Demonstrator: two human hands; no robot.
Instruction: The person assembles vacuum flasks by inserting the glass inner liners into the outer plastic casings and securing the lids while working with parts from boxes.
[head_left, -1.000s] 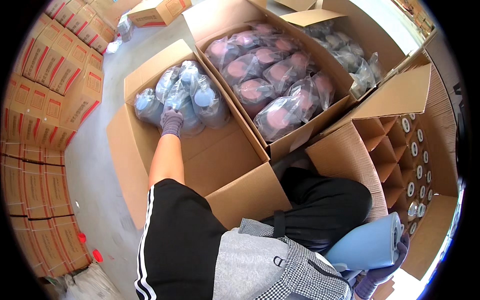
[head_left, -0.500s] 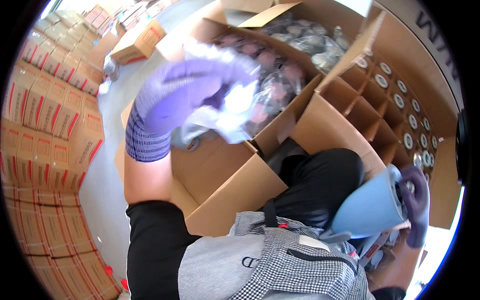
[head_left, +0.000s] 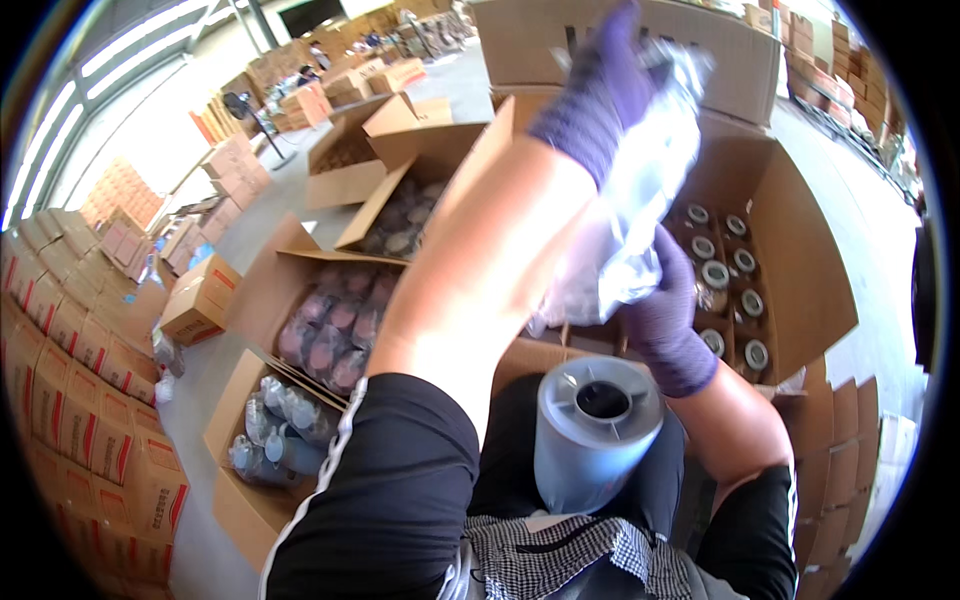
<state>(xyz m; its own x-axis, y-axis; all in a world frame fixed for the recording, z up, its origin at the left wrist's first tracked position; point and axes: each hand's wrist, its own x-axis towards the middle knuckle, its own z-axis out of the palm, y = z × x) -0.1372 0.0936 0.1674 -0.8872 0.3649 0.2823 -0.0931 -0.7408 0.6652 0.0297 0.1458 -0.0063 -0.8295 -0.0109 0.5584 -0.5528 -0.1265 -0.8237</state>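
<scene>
Both hands wear purple gloves. My left hand is raised in front of me, closed on the upper part of a clear plastic bag. The bag hangs down, crumpled and shiny. Lower down, my right hand has its fingers closed at the bag's lower part; the fingertips are partly hidden by the plastic. Below the hands a light-blue tapered cylinder stands on my lap between the thighs. Its ribbed end, with a dark round hole, faces up. No hand touches it.
Ahead right, an open carton has cardboard dividers and several round-topped items. To the left, one carton holds bagged pinkish items, another bagged blue-grey items. Stacked sealed cartons line the far left.
My left hand has swung right and up with the bag. My right hand has left the blue cylinder and come to the bag. The cylinder now stands on my lap; the view has tilted up.
</scene>
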